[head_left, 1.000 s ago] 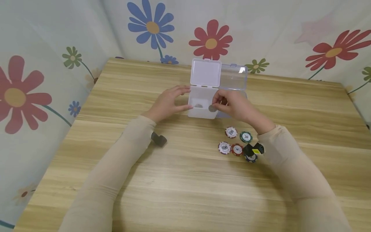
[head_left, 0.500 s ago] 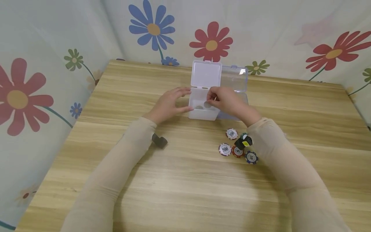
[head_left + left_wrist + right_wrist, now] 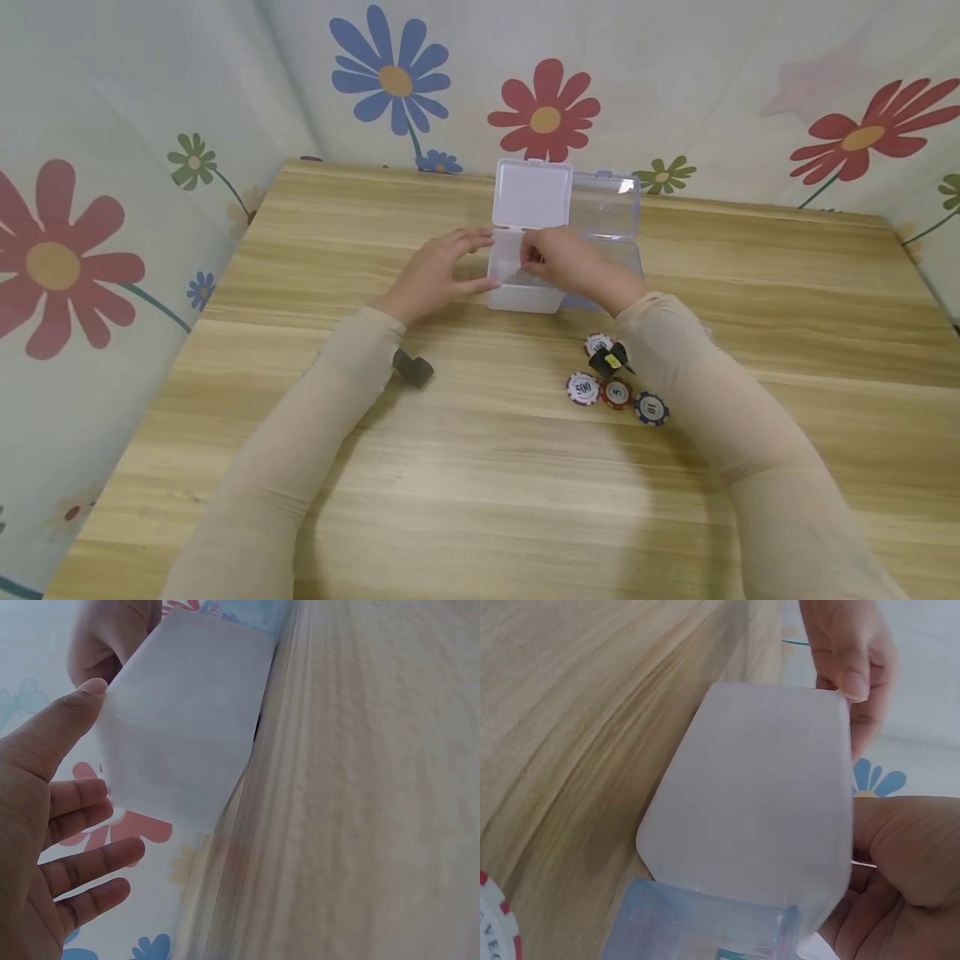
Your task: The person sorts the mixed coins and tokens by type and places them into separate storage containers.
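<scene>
A white plastic box [image 3: 522,298] with its lid raised stands near the back of the table. My left hand [image 3: 433,271] is at its left side, thumb and fingers extended; in the left wrist view the thumb touches the rim. From the right, my right hand [image 3: 561,257] reaches over the box, its curled fingertips down inside. The grey coin pinched there in the earlier frames is hidden by the hand and the box wall. Against the white box's right side stands a clear bluish box [image 3: 617,258], also with its lid up.
Poker chips lie in front of the boxes: a white 500 chip [image 3: 582,388], a red 5 chip [image 3: 617,392], a blue 10 chip [image 3: 651,408] and a partly covered 100 chip [image 3: 597,344]. A flowered curtain [image 3: 465,50] hangs behind the wooden table [image 3: 487,483].
My right hand has moved left and lowered its fingertips into the white box with the coin, which has gone out of sight. My left hand has stayed at the box's side.
</scene>
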{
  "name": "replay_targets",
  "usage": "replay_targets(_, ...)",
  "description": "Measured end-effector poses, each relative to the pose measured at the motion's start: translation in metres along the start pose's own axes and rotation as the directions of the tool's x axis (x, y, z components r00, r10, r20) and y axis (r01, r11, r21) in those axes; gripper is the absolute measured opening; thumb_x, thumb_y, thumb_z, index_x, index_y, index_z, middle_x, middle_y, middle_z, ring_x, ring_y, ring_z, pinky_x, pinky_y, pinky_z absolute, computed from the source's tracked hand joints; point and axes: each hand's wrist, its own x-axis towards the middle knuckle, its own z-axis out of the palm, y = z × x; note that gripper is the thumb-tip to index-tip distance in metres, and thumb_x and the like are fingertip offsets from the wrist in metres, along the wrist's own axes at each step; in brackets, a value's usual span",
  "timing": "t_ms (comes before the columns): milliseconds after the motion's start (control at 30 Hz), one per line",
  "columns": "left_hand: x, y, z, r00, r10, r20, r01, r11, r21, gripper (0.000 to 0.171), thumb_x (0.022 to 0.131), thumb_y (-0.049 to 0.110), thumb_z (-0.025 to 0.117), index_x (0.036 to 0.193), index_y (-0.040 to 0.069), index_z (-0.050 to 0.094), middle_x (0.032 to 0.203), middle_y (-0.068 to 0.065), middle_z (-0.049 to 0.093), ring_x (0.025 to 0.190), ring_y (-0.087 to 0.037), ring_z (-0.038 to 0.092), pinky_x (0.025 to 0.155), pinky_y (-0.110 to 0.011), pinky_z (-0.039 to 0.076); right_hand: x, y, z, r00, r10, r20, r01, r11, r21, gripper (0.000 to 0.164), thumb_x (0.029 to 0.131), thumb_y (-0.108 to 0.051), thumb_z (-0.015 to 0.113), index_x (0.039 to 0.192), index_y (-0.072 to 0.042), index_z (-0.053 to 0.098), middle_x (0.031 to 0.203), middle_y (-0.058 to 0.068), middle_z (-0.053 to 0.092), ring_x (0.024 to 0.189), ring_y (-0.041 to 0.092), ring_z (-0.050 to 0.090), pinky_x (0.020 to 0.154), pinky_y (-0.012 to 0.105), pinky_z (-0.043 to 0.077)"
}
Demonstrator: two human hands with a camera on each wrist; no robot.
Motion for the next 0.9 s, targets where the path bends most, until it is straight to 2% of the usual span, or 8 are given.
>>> replay_targets(367,-0.001,0.000,-0.001,1.000,-0.002,0.003,0.002,1.000,-0.003,0.064,0.077,0.046,0.064,0.131,0.015,0.047,0.139,0.000,0.043,0.114,-0.021,0.054,0.103,-0.037,0.037,0.011,-0.001,0.008,0.999,0.027,0.039,-0.023,0.995,-0.100,0.008,0.086,-0.012,0.058,0.082,-0.005,0.061,0.081,0.009,0.063,0.073,0.022,0.054,0.070,0.032,0.046)
replay_targets(533,-0.001,0.000,-0.001,1.000,0.000,0.003,0.000,1.000,-0.003,0.064,0.078,0.045,0.065,0.130,0.014,0.047,0.139,0.000,0.043,0.115,-0.021,0.053,0.103,-0.037,0.036,0.013,-0.002,0.009,0.998,0.014,0.056,-0.005,0.989,-0.148,0.008,0.085,-0.012,0.059,0.080,-0.005,0.061,0.080,0.008,0.063,0.072,0.021,0.053,0.068,0.032,0.046)
replay_targets(900,-0.001,0.001,-0.001,1.000,0.011,-0.003,-0.011,1.000,-0.005,0.063,0.078,0.045,0.065,0.130,0.014,0.047,0.139,0.001,0.043,0.115,-0.020,0.053,0.103,-0.037,0.037,0.014,-0.002,0.009,0.997,0.026,0.076,-0.014,0.989,-0.148,0.007,0.084,-0.011,0.060,0.080,-0.005,0.061,0.078,0.007,0.062,0.070,0.020,0.052,0.065,0.030,0.044)
